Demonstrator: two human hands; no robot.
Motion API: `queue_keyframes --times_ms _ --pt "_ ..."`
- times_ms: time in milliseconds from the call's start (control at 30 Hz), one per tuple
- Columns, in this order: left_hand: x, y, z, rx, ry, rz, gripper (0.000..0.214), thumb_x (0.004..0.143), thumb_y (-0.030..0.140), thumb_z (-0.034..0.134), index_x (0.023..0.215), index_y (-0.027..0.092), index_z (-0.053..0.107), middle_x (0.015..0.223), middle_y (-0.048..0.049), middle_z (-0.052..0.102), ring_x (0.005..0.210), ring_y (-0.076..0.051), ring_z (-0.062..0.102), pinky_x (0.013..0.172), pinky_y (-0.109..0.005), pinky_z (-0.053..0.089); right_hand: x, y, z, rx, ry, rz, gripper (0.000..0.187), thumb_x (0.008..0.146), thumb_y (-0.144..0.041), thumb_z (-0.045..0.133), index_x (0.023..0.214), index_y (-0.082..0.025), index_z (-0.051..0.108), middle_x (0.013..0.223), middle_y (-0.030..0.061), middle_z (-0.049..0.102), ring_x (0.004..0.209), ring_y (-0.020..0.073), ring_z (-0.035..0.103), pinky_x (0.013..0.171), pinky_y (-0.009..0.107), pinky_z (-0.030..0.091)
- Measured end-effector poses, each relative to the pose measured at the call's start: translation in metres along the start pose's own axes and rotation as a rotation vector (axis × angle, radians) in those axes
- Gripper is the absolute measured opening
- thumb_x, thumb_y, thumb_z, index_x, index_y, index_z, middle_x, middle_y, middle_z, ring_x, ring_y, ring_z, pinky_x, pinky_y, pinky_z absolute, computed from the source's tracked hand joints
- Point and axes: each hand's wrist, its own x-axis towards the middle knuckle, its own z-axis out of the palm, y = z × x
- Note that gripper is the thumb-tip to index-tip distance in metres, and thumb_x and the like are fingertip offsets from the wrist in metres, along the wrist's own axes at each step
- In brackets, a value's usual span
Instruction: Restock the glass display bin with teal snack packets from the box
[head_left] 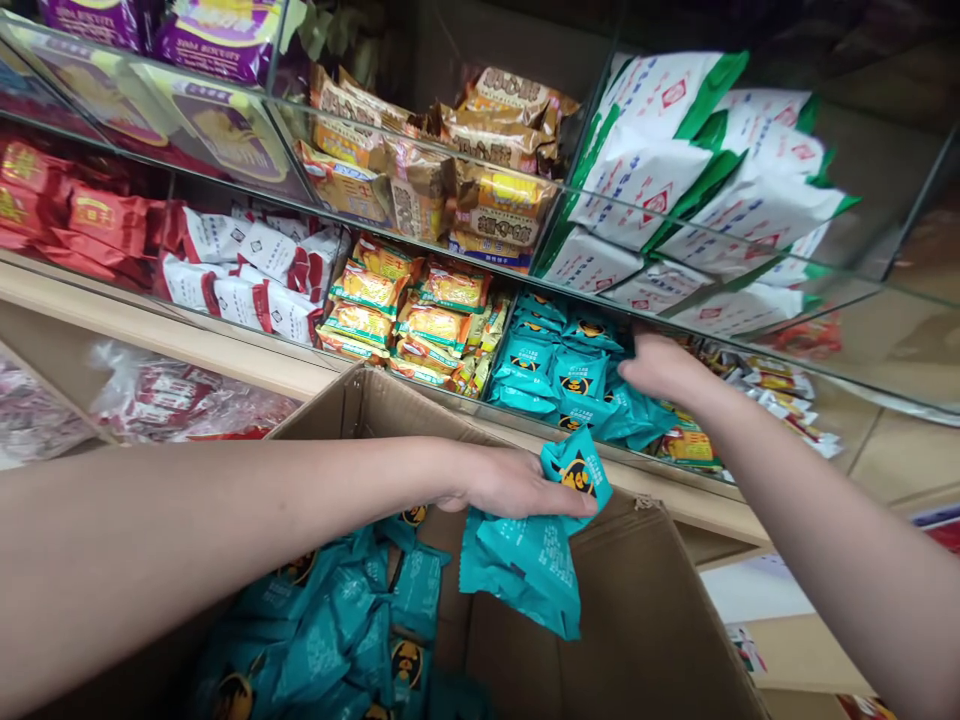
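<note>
My left hand (510,483) is closed on teal snack packets (525,560) with a black-and-orange emblem, at least two of them, above an open cardboard box (622,600). Inside that box lies a heap of the same teal packets (322,620). My right hand (654,362) reaches into the shelf compartment at the right edge of a stack of teal packets (574,365). Its fingers are partly hidden and blurred, so whether they grip a packet does not show.
Clear dividers split the shelf. Beside the teal stack sit yellow-green packets (435,325) and white-and-red packets (247,250). Above are brown packets (487,200) and large white-and-green bags (652,190). A clear front panel (450,150) crosses the upper row. Bagged goods (180,395) lie lower left.
</note>
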Motion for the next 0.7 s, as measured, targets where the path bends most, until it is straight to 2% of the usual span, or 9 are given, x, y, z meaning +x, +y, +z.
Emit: queue_keyframes --times_ms 67,133,200,300,400,567,700 --pt "-0.001 0.0 0.0 0.013 -0.007 -0.002 0.054 0.06 0.067 0.049 0.086 0.021 0.06 0.08 -0.0009 0.062 0.074 -0.017 0.053 0.061 -0.024 0.037 -0.012 -0.006 -0.008 0.022 -0.014 -0.009 0.058 0.066 -0.02 0.05 0.121 -0.007 0.042 0.112 0.0185 0.054 0.099 0.0294 0.053 0.081 0.035 0.042" --pt "-0.001 0.001 0.0 0.013 -0.024 0.016 0.053 0.062 0.065 0.048 0.09 0.022 0.06 0.085 -0.0007 0.061 0.074 -0.016 0.053 0.062 -0.024 0.037 -0.02 -0.011 -0.012 0.062 0.034 -0.065 0.059 0.07 -0.026 0.049 0.125 -0.007 0.038 0.119 0.0183 0.05 0.106 0.03 0.049 0.086 0.037 0.04" --pt "-0.002 0.001 0.0 0.014 -0.034 0.011 0.05 0.065 0.063 0.047 0.091 0.021 0.06 0.084 -0.001 0.062 0.072 -0.015 0.053 0.062 -0.024 0.038 -0.021 -0.014 -0.012 0.093 0.101 -0.1 0.056 0.073 -0.03 0.048 0.123 -0.008 0.04 0.12 0.0172 0.049 0.108 0.03 0.047 0.088 0.038 0.038" --pt "-0.003 0.001 0.0 0.024 0.011 -0.009 0.048 0.064 0.061 0.051 0.086 0.02 0.061 0.074 -0.001 0.062 0.071 -0.016 0.053 0.063 -0.025 0.038 -0.017 -0.019 -0.011 0.114 0.168 -0.16 0.045 0.077 -0.033 0.046 0.118 -0.013 0.047 0.115 0.0123 0.054 0.106 0.0277 0.049 0.088 0.037 0.039" --pt "-0.003 0.0 0.001 -0.022 0.004 -0.015 0.047 0.062 0.061 0.052 0.083 0.02 0.061 0.068 -0.0001 0.061 0.07 -0.016 0.054 0.063 -0.025 0.038 -0.015 -0.023 -0.01 0.009 0.157 -0.199 0.035 0.081 -0.03 0.042 0.109 -0.014 0.053 0.102 0.0125 0.061 0.096 0.0264 0.055 0.08 0.035 0.042" --pt "-0.003 0.0 0.001 -0.028 0.029 -0.031 0.044 0.059 0.061 0.056 0.072 0.019 0.059 0.058 0.0026 0.054 0.056 -0.011 0.048 0.055 -0.023 0.036 -0.023 -0.027 -0.016 -0.269 0.166 -0.097 0.032 0.079 -0.009 0.031 0.094 -0.009 0.058 0.08 0.0191 0.064 0.072 0.0282 0.061 0.061 0.036 0.045" --pt "-0.004 0.0 0.001 -0.061 0.008 -0.037 0.041 0.059 0.058 0.057 0.071 0.018 0.058 0.055 0.0039 0.05 0.048 -0.008 0.04 0.047 -0.02 0.031 -0.014 -0.023 -0.013 -0.292 0.193 0.006 0.036 0.077 -0.006 0.028 0.09 -0.003 0.062 0.077 0.0258 0.062 0.072 0.0335 0.06 0.059 0.042 0.044"
